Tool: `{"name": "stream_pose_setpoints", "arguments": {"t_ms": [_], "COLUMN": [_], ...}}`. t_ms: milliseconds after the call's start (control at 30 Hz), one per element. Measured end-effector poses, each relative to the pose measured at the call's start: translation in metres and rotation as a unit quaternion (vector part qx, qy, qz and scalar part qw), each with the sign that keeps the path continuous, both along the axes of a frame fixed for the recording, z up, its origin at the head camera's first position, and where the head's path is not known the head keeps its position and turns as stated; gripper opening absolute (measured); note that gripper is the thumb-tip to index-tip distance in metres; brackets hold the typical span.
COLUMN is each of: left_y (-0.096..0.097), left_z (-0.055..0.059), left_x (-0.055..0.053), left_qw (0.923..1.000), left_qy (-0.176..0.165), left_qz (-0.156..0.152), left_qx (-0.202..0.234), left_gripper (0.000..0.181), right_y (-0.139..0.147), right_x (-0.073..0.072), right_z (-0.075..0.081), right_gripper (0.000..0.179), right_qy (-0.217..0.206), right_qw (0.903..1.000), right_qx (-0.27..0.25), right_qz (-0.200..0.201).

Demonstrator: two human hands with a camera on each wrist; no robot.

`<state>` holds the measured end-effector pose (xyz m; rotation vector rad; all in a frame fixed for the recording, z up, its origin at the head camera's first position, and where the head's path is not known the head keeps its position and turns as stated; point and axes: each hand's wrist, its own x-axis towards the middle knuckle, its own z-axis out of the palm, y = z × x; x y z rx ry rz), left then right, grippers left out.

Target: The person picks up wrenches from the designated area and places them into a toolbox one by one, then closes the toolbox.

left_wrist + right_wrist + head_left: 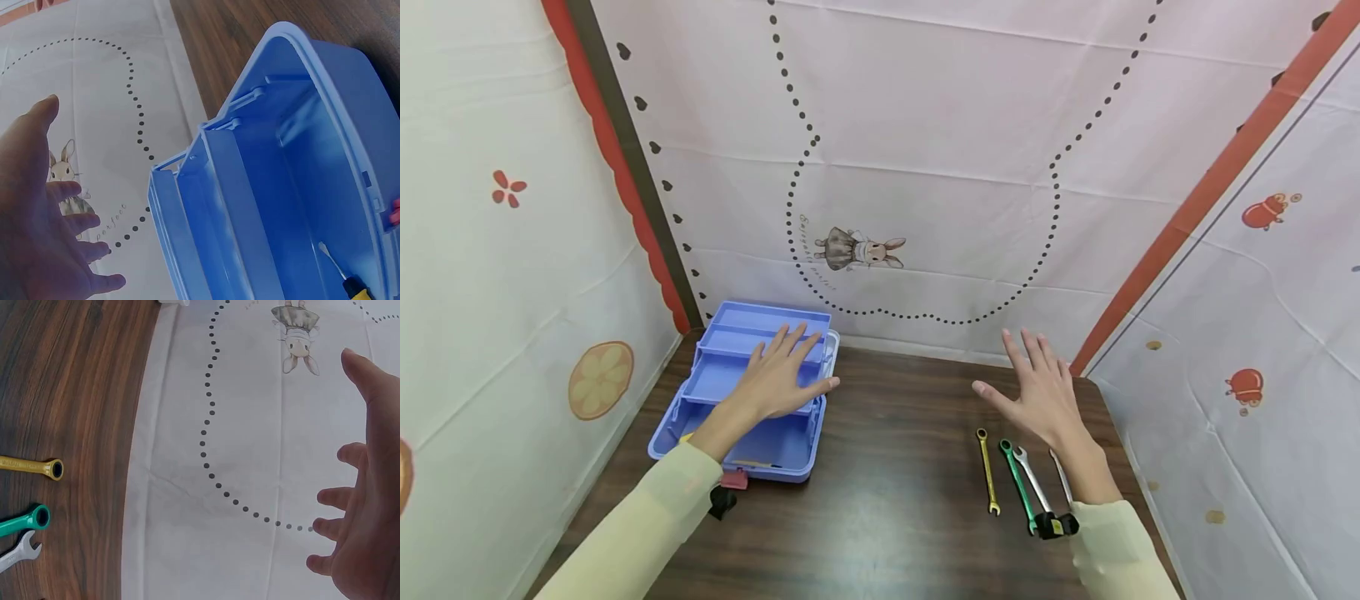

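Observation:
Fingers spread, my left hand [773, 379] hovers over a blue toolbox [790, 446] whose lid is up and whose stepped trays are raised. Inside the toolbox's bottom lies a screwdriver [353, 286] with a yellow and black handle. My right hand [1041, 396] is held in the air with fingers apart, holding nothing. Below and around it on the table are a gold wrench [987, 472], a green wrench [1018, 483] and a silver wrench [1034, 482]. Another silver wrench [1061, 475] is partly hidden by the right wrist.
The dark wood table [895, 467] meets a printed cloth wall [940, 250] at the back, with more cloth at both sides. A red latch [734, 479] sits at the toolbox's front. The wrenches lie at the table's right side.

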<state>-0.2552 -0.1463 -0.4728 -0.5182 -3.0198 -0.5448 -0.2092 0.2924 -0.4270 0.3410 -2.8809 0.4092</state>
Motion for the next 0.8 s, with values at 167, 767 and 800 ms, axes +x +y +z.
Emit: {"name": "stream_pose_setpoints", "arguments": {"t_ms": [167,767,800], "left_y": [0.0,-0.054,-0.06], "left_z": [-0.001,0.01,0.011], "left_x": [-0.004,-0.021,-0.022], "left_qw": [0.9999,0.999,0.9991], "left_qy": [-0.002,0.016,0.015], "left_qz": [-0.007,-0.017,-0.015], "left_qx": [0.009,0.038,0.036], "left_gripper": [0.1,0.092,0.092], "right_y": [-0.002,-0.029,-0.033], "right_x": [-0.001,-0.006,-0.007], "right_z": [0.001,-0.012,-0.015], "right_gripper": [0.102,0.098,0.098], "right_qy": [-0.008,-0.015,-0.014], "right_qw": [0.9999,0.9959,0.9955], "right_qx": [-0.015,-0.085,-0.088], "right_qz": [0.0,0.027,0.032]}}
